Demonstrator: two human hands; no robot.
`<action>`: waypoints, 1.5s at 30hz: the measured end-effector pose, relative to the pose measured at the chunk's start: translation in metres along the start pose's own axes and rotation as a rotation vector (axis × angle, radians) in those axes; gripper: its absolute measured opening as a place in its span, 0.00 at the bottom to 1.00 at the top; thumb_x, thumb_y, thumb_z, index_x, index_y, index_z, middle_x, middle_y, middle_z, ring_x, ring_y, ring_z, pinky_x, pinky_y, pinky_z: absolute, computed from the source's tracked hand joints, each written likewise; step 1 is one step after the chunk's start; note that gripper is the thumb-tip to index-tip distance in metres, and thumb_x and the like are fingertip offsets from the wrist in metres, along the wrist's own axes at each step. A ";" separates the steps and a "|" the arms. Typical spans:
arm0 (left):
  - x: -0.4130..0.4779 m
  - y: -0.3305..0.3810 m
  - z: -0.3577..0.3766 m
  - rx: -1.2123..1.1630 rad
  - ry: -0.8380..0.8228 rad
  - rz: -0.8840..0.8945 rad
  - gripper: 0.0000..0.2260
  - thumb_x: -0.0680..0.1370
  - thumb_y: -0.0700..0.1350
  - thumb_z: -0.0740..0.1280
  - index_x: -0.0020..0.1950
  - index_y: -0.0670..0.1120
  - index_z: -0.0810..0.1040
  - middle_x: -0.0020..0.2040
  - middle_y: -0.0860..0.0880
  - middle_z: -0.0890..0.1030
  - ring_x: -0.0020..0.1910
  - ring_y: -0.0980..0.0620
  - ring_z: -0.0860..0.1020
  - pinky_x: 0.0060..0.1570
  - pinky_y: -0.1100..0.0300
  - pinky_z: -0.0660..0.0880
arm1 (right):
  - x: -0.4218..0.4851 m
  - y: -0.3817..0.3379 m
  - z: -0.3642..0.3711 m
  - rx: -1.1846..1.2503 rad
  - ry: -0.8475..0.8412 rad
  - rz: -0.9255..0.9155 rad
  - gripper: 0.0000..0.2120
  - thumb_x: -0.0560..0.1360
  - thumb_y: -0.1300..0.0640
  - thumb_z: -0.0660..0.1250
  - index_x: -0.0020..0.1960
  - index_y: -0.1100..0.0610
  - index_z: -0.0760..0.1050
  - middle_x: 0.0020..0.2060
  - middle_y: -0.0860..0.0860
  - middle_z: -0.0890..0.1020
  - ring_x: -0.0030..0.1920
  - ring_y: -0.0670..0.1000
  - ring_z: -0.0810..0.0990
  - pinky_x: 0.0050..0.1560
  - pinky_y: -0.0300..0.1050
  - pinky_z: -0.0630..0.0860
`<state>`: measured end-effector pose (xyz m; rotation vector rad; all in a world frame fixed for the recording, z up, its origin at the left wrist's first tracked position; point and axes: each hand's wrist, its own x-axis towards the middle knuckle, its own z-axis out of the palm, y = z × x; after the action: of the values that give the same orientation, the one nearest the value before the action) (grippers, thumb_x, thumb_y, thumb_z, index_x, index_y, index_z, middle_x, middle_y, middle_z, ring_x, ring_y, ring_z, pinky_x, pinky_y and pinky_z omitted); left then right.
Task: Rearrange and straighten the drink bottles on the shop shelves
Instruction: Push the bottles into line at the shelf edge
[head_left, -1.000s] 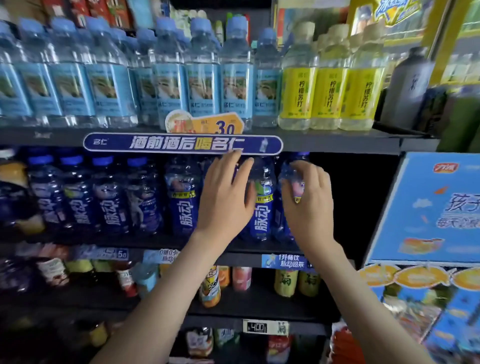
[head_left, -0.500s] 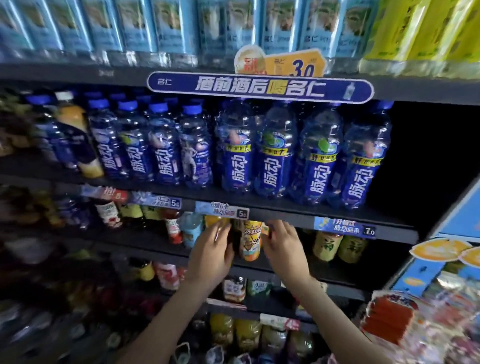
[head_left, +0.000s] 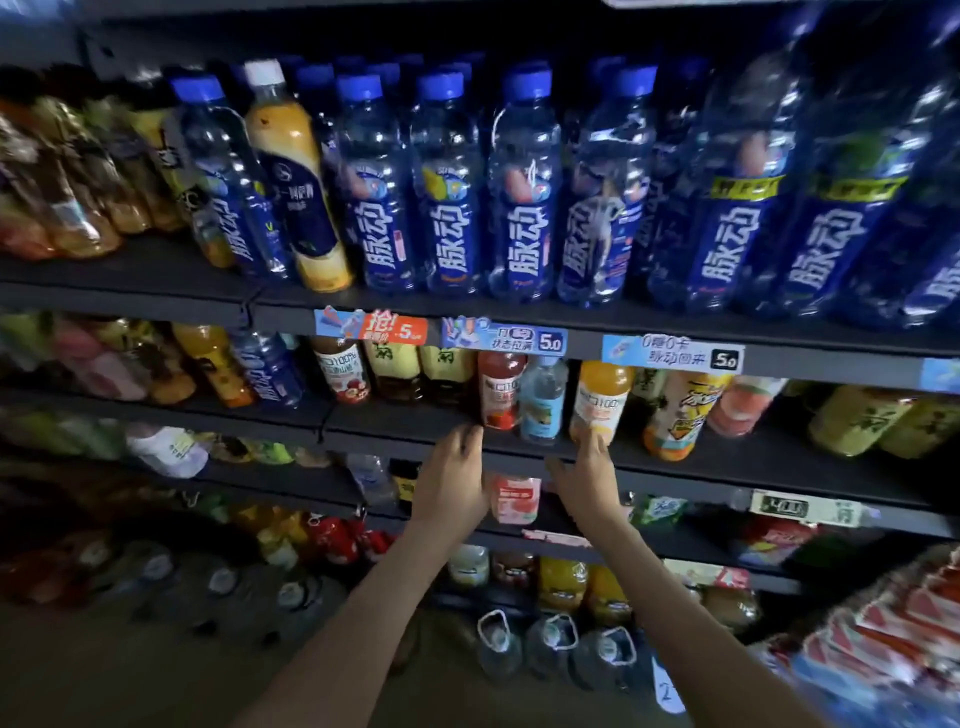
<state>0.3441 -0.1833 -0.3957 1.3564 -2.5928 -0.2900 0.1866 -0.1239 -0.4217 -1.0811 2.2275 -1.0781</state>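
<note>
Red juice bottle (head_left: 500, 395) and orange juice bottle (head_left: 598, 400) stood just above 2 reaching hands on a dim shop shelf (head_left: 415, 423). The left hand (head_left: 457, 486) lay with fingers straight, its tips at the red bottle's base. The right hand (head_left: 587, 480) was likewise spread, tips at the foot of the orange one. Neither hand had closed round anything, and whether the fingertips actually touched plastic could not be told.

Between those 2 bottles stood a pale blue bottle (head_left: 543, 400). Below the gap between the wrists, a pink-labelled pack (head_left: 514, 499) sat on the next shelf down. Right of the right hand, a yellow-labelled bottle (head_left: 675, 415) leaned out of line, with more tilted ones beyond it.

Above the hands, the row of blue-capped bottles (head_left: 457, 192) faced mostly forward. An orange-and-navy bottle (head_left: 296, 176) with a white cap sat among them, seemingly out of place.

Judged from this, the upper row looked largely tidy. The hands' own shelf, mixed and uneven, appeared barely begun, and the lower shelves looked unsorted.

Left of the left hand the stock dissolved into blur and shadow. The lowest bottles (head_left: 550, 644) showed only caps and handles, most labels were unreadable, and goods at the far right were cut off by the frame.
</note>
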 end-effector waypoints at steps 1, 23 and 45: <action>0.005 -0.006 0.005 -0.023 -0.019 0.003 0.26 0.80 0.47 0.59 0.76 0.44 0.56 0.73 0.45 0.61 0.71 0.46 0.62 0.65 0.55 0.64 | 0.006 -0.001 0.009 0.020 0.028 -0.009 0.29 0.76 0.61 0.66 0.73 0.62 0.58 0.69 0.59 0.67 0.68 0.59 0.67 0.61 0.48 0.68; 0.036 -0.039 0.016 -0.215 -0.039 0.163 0.23 0.79 0.46 0.61 0.74 0.46 0.61 0.70 0.46 0.68 0.63 0.45 0.71 0.52 0.56 0.70 | 0.002 -0.012 0.050 0.081 0.345 -0.053 0.28 0.71 0.53 0.72 0.65 0.60 0.65 0.52 0.56 0.80 0.51 0.56 0.79 0.42 0.40 0.68; 0.036 0.027 -0.289 -0.377 0.230 0.437 0.23 0.67 0.52 0.73 0.59 0.48 0.75 0.48 0.50 0.84 0.47 0.50 0.82 0.45 0.53 0.78 | -0.059 -0.269 -0.123 0.200 0.394 -0.629 0.28 0.66 0.51 0.77 0.57 0.50 0.62 0.53 0.49 0.72 0.55 0.48 0.73 0.53 0.40 0.72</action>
<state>0.3796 -0.2209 -0.1081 0.6385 -2.3999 -0.4846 0.2642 -0.1255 -0.1303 -1.6459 2.0238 -1.8677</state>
